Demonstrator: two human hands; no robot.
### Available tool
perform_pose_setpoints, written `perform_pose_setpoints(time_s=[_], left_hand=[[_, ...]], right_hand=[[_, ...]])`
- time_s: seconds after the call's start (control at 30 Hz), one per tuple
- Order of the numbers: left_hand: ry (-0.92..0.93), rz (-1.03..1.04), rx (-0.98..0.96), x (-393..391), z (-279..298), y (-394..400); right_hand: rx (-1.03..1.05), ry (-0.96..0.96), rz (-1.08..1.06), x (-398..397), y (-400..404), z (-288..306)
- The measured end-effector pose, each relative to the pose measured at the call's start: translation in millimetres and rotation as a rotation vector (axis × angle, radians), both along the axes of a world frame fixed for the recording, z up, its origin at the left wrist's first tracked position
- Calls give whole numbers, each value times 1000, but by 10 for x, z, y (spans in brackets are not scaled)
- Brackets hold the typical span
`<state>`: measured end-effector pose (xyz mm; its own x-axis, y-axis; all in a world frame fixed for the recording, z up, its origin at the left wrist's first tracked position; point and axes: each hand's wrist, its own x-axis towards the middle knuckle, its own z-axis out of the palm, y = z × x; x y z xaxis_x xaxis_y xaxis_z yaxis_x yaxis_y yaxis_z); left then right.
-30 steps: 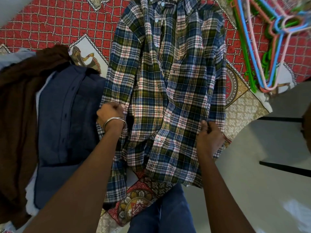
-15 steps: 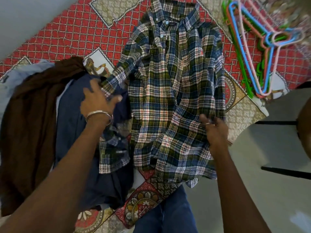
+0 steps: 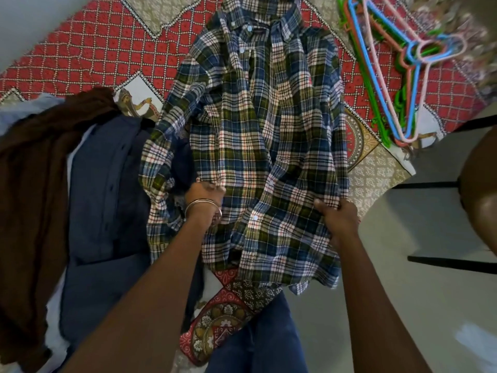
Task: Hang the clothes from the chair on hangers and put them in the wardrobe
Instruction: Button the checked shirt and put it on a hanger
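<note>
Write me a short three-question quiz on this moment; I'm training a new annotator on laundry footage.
1. True or false: both hands grip the plaid shirt.
2. Which lies nearest the shirt's left sleeve? A) navy shirt B) plastic hangers C) the floor
3. Fill in: the left hand wears a metal ____ at the wrist.

Key:
1. True: the left hand and the right hand each hold the fabric low on the shirt.
2. A
3. bangle

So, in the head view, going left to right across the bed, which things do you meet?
Brown garment → navy shirt → left hand → plaid shirt → right hand → coloured hangers.
</note>
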<state>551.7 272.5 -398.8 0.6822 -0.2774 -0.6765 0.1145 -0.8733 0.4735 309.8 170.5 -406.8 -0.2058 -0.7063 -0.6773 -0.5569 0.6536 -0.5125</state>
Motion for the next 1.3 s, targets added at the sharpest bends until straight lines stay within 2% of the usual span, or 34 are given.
perform_pose_setpoints(time_s=[0.07, 0.17, 0.23, 0.3, 0.33, 0.4, 0.47, 0.53, 0.6, 0.67, 0.7, 0.77, 0.8, 0.83, 0.87, 0.9, 0.97, 1.03, 1.1, 1.17, 1.3], left_hand=[[56, 175, -180, 65, 51, 56], [233, 372, -464, 239, 130, 240], [276, 316, -489, 391, 170, 336], [266, 73, -351, 494, 247, 366], [273, -88, -204, 528, 280, 380], [199, -427, 167, 531, 263, 470], [-65, -737, 533, 427, 318, 548], [-202, -831, 754, 246, 354, 535], [-234, -768, 817, 48, 390, 485], [-373, -685, 764, -105, 332, 413], [-536, -683, 691, -151, 347, 367], [-668, -767, 532, -250, 351, 202], [-631, -865, 390, -292, 311, 126], [-554, -977, 215, -336, 274, 56], [-486, -1061, 71, -365, 249, -24], [-453, -1128, -10, -368, 206, -110], [-436, -1228, -15, -327, 47, -163], [-336, -1282, 169, -280, -133, -239], [-235, -1261, 337, -255, -186, -346], [-189, -1170, 363, -274, -224, -517], [-187, -792, 116, -293, -234, -718]], right_hand=[[10, -115, -38, -67, -31, 63], [14, -354, -117, -128, -67, 301], [80, -581, -134, -201, -89, 425], [219, -691, -58, -286, -95, 487], [299, -664, 29, -310, -106, 516], [355, -459, 215, -359, -121, 473], [283, -122, 374, -376, -124, 386], [254, 145, 565, -376, -111, 296], [296, 265, 663, -336, -59, 224], [273, 411, 545, -205, 16, 253], [198, 509, 484, -90, 53, 335], [-115, 644, 554, 105, 110, 405], [-282, 590, 604, 205, 137, 386], [-385, 458, 641, 311, 171, 368], [-405, 308, 659, 415, 197, 323], [-374, 198, 672, 537, 203, 265], [-307, 97, 685, 748, 206, 182], [-260, 94, 664, 912, 122, 58], [-204, 187, 662, 982, 76, -36], [-107, 314, 669, 999, 25, -125], [20, 458, 702, 1095, 19, -129]])
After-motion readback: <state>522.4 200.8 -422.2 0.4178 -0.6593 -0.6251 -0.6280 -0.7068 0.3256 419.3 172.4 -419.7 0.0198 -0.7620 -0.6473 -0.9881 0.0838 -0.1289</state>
